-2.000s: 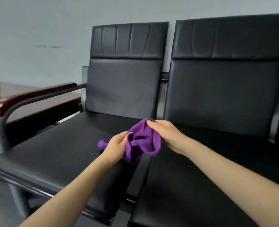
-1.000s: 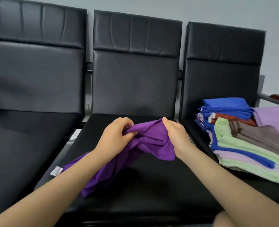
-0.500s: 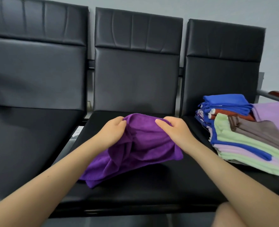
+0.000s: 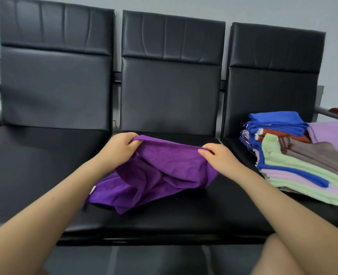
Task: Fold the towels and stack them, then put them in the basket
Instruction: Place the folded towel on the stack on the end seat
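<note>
Running across the whole view, a row of three black padded seats (image 4: 164,211) sets the stage, with the work going on over the middle one. On the right-hand seat sits a stack of folded towels (image 4: 301,165) in blue, rust, green, pink and brown, with a lilac one (image 4: 334,132) lying just beside it; no basket is in sight. Next in size is the purple towel (image 4: 160,175), rumpled, its lower part heaped on the middle seat while its far edge is lifted and drawn taut between the two hands. The left hand (image 4: 122,146) pinches one end of that edge, fingers curled over the cloth; the right hand (image 4: 217,157) pinches the other end between thumb and fingers. A small pale tag (image 4: 93,189) shows at the towel's near left edge. This looks like the opening of a fold: finding the corners and spreading the cloth. The next move probably calls for a shake or pull to flatten the bunched lower half on the seat before doubling it over evenly.
</note>
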Demonstrator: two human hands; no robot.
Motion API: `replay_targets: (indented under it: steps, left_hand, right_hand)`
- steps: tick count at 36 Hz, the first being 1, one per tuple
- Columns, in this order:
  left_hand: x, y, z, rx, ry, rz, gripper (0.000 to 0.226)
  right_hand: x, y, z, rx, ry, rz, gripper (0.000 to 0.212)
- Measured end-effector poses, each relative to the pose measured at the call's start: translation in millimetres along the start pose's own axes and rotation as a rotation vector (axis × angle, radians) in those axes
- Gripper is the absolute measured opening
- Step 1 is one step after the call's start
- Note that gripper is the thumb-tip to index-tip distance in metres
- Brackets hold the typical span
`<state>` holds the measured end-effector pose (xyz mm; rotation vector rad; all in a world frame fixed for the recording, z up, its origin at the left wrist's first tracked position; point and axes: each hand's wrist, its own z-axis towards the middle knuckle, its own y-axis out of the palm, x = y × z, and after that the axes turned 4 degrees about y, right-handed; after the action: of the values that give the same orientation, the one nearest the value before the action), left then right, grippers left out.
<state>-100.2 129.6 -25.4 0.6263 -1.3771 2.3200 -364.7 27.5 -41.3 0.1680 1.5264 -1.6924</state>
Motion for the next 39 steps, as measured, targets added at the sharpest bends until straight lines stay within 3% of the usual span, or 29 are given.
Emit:
replay_targets:
  steps: [5,9,13,17,21,24,27,33,39]
  left_hand:
    - [-12,-14,-2,-0.067,0.022,-0.088,0.019]
    - [-12,-22,-7,-0.166,-0.032,-0.22,0.021]
    - [-8,-31,-14,-0.22,-0.08,-0.361,0.029]
    - [-5,-40,-19,-0.131,-0.177,-0.505,0.03]
    - [10,-42,-21,-0.012,-0.28,-0.616,0.027]
    - [31,-46,-19,0.069,-0.329,-0.747,0.027]
    - [54,-54,-12,0.138,-0.354,-0.895,0.027]
    - [96,-83,0,0.186,-0.277,-1.125,0.03]
    - [118,-112,10,0.136,-0.189,-1.257,0.032]
  right_hand:
    - [13,-7,-2,0.024,0.155,0.145,0.037]
    - [18,-13,-5,0.0,0.338,0.661,0.023]
    - [5,-21,-9,0.072,0.383,0.874,0.022]
    - [-10,-26,-12,0.153,0.405,0.909,0.028]
    - [-29,-34,-18,0.192,0.407,0.932,0.019]
    - [-52,-50,-17,0.191,0.465,1.189,0.018]
    - [-79,-70,-14,0.18,0.41,1.357,0.019]
    - [-114,-113,-9,0.2,0.269,1.357,0.028]
    - [-120,-141,-6,0.224,0.189,1.062,0.023]
